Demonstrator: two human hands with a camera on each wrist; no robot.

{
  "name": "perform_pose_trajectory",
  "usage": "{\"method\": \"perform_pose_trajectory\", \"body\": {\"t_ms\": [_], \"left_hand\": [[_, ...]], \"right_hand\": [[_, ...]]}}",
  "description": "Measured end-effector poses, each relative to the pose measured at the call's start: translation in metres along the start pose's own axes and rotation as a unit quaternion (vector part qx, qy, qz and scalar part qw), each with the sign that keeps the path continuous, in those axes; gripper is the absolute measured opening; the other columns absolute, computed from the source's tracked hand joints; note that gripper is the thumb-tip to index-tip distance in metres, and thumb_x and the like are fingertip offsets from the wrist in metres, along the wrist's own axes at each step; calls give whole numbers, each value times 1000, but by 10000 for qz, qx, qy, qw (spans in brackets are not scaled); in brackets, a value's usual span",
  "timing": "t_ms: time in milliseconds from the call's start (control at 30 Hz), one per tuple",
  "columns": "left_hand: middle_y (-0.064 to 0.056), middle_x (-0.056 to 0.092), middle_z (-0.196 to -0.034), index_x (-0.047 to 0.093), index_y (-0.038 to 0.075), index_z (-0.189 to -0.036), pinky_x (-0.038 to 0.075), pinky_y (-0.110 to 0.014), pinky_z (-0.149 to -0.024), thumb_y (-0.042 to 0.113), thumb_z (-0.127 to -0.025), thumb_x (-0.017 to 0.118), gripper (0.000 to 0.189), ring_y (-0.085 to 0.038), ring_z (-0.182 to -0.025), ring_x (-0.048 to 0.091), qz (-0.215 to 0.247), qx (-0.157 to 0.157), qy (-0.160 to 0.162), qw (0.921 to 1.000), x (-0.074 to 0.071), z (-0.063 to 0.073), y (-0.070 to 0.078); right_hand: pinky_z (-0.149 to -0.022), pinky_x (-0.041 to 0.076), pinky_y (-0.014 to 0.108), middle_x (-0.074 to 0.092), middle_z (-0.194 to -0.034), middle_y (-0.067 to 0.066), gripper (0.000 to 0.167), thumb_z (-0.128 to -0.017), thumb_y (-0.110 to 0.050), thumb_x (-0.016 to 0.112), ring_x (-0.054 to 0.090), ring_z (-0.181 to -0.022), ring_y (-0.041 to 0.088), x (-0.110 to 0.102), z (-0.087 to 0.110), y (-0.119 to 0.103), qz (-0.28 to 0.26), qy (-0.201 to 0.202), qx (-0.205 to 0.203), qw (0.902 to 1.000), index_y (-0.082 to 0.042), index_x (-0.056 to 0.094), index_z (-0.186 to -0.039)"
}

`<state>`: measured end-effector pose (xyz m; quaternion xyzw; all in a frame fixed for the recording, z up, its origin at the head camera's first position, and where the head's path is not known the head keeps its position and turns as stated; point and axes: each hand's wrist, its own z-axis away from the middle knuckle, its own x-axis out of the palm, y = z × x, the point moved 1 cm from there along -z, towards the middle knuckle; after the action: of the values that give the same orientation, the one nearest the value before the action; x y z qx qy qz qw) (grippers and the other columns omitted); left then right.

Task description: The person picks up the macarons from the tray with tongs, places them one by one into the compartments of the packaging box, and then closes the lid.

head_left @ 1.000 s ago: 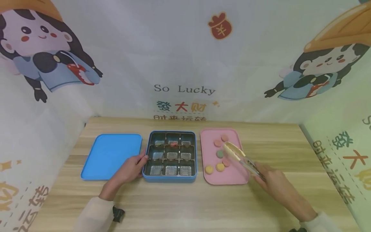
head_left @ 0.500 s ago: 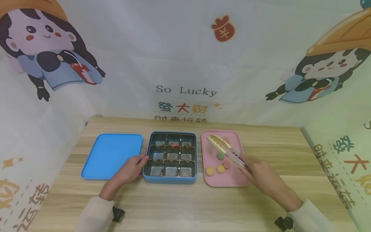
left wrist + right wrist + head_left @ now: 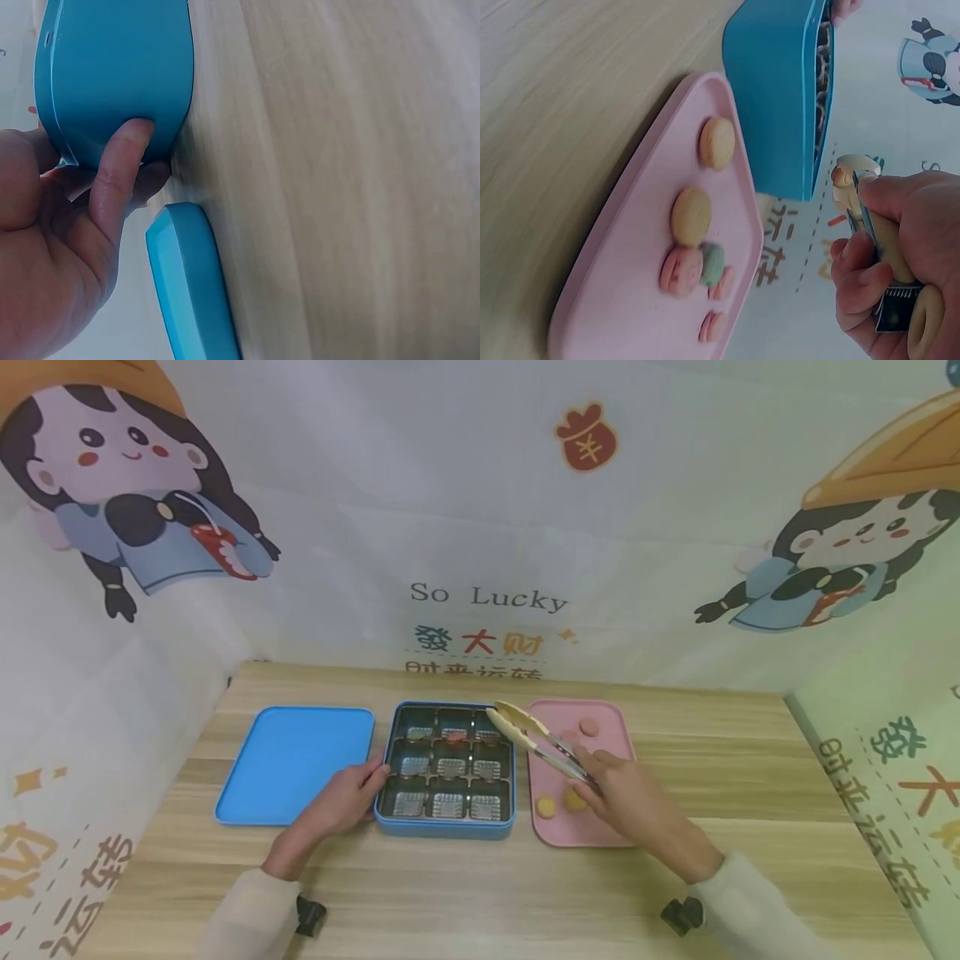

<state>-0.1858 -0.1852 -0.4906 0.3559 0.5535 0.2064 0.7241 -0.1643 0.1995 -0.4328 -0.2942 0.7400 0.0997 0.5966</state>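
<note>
Gripped in your right hand (image 3: 630, 797), the tongs (image 3: 517, 737) hang over the box's (image 3: 446, 829) far right corner; whether they pinch anything is unclear. Your left hand (image 3: 347, 797) holds the box's left edge, probably steadying it. Macarons (image 3: 690, 216) lie on the tray (image 3: 555, 835) just beside its right edge, likely for short reach.

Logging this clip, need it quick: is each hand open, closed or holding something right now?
Left hand: closed, holding the blue box by its side.
Right hand: closed, holding the tongs.
</note>
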Motion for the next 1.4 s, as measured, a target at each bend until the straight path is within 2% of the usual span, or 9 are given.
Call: {"method": "perform_pose_trajectory", "body": {"t_ms": [67, 333, 567, 833, 1000, 1233, 1400], "left_hand": [[-17, 65, -89, 31, -5, -151, 48, -29, -59, 24, -109, 40, 52, -13, -57, 56, -11, -9, 9, 10000, 1, 0, 0], [-19, 66, -93, 31, -6, -151, 48, -29, -60, 25, -109, 40, 53, -13, -58, 56, -63, 65, 23, 10000, 3, 1, -1], [-11, 61, -78, 30, -5, -151, 46, -29, -56, 25, -109, 39, 53, -14, -56, 54, 8, 69, -15, 10000, 0, -1, 2], [-14, 64, -85, 30, -6, -151, 47, -29, -57, 23, -108, 41, 52, -15, -58, 56, 6, 76, -29, 10000, 1, 0, 1], [-13, 64, -84, 30, -5, -151, 47, -29, -59, 25, -109, 40, 53, -15, -58, 57, 41, 106, -21, 9999, 2, 0, -1], [-15, 65, -86, 30, -5, -151, 47, -29, -57, 25, -109, 40, 53, -13, -57, 56, 37, 76, -14, 10000, 1, 0, 0], [-16, 64, -86, 29, -4, -152, 46, -29, -56, 26, -109, 40, 53, -14, -56, 54, 44, 49, -6, 10000, 0, 1, 1]], "right_hand": [[-52, 40, 20, 58, -72, 2, 57, -91, -20, 73, 43, -58, 7, 5, -3, -2, -34, 17, -17, 10000, 7, 54, -138], [-57, 47, 26, 63, -78, 7, 53, -91, -19, 74, 50, -63, 11, 17, -9, -1, 52, 123, -94, 9999, 10, 57, -132], [-55, 46, 27, 62, -76, 6, 53, -91, -21, 73, 49, -62, 11, 21, -13, 1, 74, 3, 27, 10000, 10, 58, -131], [-57, 48, 28, 66, -81, 10, 53, -92, -23, 72, 53, -64, 12, 23, -13, 1, 35, -97, 56, 9999, 10, 58, -131], [-56, 46, 26, 67, -84, 11, 55, -93, -23, 71, 51, -64, 12, 23, -10, 2, -22, -170, 121, 9998, 11, 56, -134], [-55, 42, 22, 60, -76, 4, 59, -92, -21, 71, 46, -61, 9, 19, -2, 12, -375, -186, 289, 9987, 7, 51, -140], [-51, 37, 20, 51, -70, -1, 49, -91, -20, 73, 41, -58, 7, 10, 10, 18, -474, 8, 191, 9987, 5, 59, -131]]}}
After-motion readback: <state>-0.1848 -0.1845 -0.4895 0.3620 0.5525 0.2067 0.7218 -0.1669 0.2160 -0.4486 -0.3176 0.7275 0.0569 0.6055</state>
